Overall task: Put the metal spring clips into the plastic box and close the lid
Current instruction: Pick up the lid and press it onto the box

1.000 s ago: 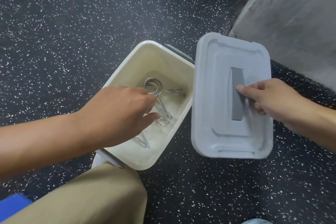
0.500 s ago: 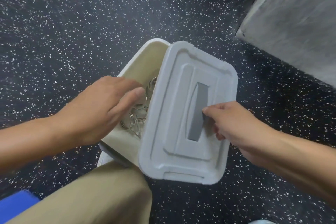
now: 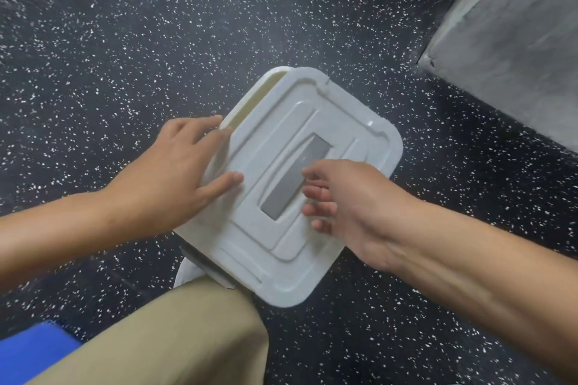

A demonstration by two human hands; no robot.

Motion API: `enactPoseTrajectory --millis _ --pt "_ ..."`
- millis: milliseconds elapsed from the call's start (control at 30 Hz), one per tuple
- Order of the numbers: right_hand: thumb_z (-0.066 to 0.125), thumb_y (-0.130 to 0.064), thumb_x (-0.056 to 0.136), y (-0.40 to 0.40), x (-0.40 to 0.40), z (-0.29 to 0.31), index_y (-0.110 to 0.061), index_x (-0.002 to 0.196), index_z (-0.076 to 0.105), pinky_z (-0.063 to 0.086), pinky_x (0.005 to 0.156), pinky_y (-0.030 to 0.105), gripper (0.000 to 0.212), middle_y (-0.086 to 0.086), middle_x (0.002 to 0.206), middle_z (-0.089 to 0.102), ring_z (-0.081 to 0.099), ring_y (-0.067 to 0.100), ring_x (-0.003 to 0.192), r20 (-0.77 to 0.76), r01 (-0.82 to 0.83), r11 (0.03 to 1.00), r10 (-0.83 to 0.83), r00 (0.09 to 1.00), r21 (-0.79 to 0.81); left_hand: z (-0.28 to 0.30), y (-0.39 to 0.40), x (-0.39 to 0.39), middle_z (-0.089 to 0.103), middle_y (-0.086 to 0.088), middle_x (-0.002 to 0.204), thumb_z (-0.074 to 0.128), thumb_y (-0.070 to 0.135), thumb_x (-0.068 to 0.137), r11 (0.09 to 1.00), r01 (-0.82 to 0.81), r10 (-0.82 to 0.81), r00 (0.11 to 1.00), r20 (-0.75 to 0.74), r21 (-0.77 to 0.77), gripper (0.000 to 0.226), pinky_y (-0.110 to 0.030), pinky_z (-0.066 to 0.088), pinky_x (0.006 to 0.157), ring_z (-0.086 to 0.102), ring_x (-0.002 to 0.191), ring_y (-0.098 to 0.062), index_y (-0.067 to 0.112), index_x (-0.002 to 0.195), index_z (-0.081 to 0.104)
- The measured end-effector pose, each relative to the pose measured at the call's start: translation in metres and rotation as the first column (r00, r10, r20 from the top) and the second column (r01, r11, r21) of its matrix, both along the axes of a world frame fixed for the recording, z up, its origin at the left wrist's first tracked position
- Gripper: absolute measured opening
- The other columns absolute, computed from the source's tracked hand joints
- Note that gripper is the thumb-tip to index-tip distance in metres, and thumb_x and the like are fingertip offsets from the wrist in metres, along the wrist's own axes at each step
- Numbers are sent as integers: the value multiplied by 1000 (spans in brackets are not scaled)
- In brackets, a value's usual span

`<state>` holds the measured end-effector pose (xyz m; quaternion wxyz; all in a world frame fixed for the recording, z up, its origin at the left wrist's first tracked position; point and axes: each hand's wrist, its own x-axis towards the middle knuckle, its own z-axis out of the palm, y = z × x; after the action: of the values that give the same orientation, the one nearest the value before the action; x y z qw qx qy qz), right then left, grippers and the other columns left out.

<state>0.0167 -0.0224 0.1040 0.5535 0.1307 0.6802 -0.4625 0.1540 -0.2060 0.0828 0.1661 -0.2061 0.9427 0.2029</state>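
Lid [image 3: 316, 122] (ribbed white plastic) askew on box [image 3: 250, 100] — both hands' [image 3: 169, 172] [image 3: 353, 203] grips spread, flat.

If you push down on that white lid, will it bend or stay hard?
The lid probably stays fairly stiff: its moulded ridges and raised rim brace it. It looks thin and light, so it may flex slightly. It sits skewed, the box rim showing, so it could slide under the left hand.

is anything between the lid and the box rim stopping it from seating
Possibly the left hand: its fingertips lie at the box rim where the lid sits askew, leaving a strip of the box's inside wall showing. Nothing else visible blocks it.
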Motion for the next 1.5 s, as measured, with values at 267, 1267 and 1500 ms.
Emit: enactPoseTrajectory --millis 267,1267,1500 --pt "61 -21 90 -1 6 2 -12 107 64 46 57 27 19 4 97 59 60 18 71 22 47 999 -46 999 -21 -11 -5 3 42 2 151 44 57 95 983 -79 84 996 -25 165 61 -40 38 108 42 135 -19 31 148 28" --pt "65 -41 91 -15 -99 -55 -21 135 52 42 86 27 50 -11 119 62 59 12 108 -710 -414 873 462 531 259 -32 22 54 13 -9 171 61 9 85 700 655 -702 704 -109 -284 87 -48 21 121 12 157 -30 10 161 18" --pt "68 -36 91 -15 -97 -53 -23 127 51 43 73 23 42 -17 106 61 61 8 95 -705 -376 908 390 593 185 -24 12 46 26 -7 167 72 40 83 704 684 -710 683 -169 -192 88 -43 27 118 26 153 -27 12 157 34"
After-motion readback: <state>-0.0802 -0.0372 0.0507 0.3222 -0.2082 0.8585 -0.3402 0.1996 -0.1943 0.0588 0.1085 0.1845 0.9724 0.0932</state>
